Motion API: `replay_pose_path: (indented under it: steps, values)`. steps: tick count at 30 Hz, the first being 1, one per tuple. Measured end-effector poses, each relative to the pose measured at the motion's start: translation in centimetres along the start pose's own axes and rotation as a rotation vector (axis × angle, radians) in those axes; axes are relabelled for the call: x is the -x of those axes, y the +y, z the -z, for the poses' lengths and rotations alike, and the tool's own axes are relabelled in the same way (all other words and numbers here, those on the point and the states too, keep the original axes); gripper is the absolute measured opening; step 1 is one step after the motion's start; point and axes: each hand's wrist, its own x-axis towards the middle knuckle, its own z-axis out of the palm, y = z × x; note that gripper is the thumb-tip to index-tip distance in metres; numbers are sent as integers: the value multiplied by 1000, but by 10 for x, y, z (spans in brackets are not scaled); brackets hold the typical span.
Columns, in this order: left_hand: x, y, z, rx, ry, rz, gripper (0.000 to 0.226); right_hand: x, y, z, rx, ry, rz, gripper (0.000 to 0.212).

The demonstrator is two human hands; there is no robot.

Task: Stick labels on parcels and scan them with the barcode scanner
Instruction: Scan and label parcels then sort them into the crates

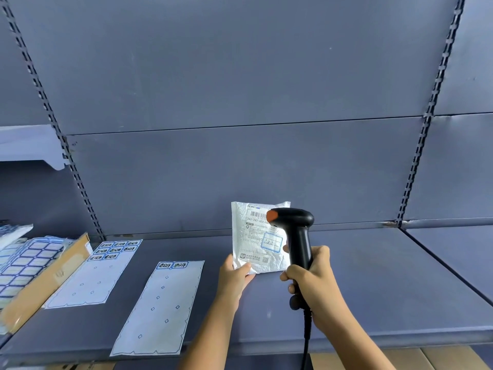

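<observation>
Parcel (250, 236): crinkled white plastic pouch; your left hand (234, 273) pinches its lower corner.
Scanner (300, 240): smooth black pistol shape; your right hand (314, 281) wraps its grip.
Label (271, 242): blue-bordered rectangle.

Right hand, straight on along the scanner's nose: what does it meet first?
Most likely the white parcel, on its printed face: the scanner in the right hand aims its head at it, while the left hand holds the parcel upright. The gap between them is unclear from this one view.
</observation>
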Motion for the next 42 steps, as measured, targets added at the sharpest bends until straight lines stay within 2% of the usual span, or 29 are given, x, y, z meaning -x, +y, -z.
replay_pose_path:
  steps: [5,9,13,16,21,24,27,31,34,37,39,42]
  values:
    - [1,1,0,5,-4,7,26,1,2,1,-1,13,28,32]
    - [2,3,-1,25,3,14,24,-10,12,15,40,142,70,33]
    - [1,2,-2,36,9,29,23,-46,38,50,369,333,151,26]
    - [2,1,-1,28,9,22,22,-71,57,72,691,398,141,21]
    - [3,3,-1,34,-5,25,25,-95,71,86,1151,418,95,38]
    - [4,3,0,38,-12,28,26,-97,71,85,1324,388,77,38]
    - [5,5,0,41,-15,27,27,-97,70,84,1370,363,77,39]
    - [5,5,0,39,-19,28,28,-93,81,83,1543,366,79,53]
    - [6,6,0,41,-17,29,27,-89,83,80,1527,390,112,51]
    - [7,7,0,41,-14,36,27,-89,80,78,1569,349,91,61]
    - [8,7,0,33,-15,43,27,-90,80,76,1458,329,185,68]
    - [13,12,2,87,-63,75,26,-90,69,60,1271,268,428,53]
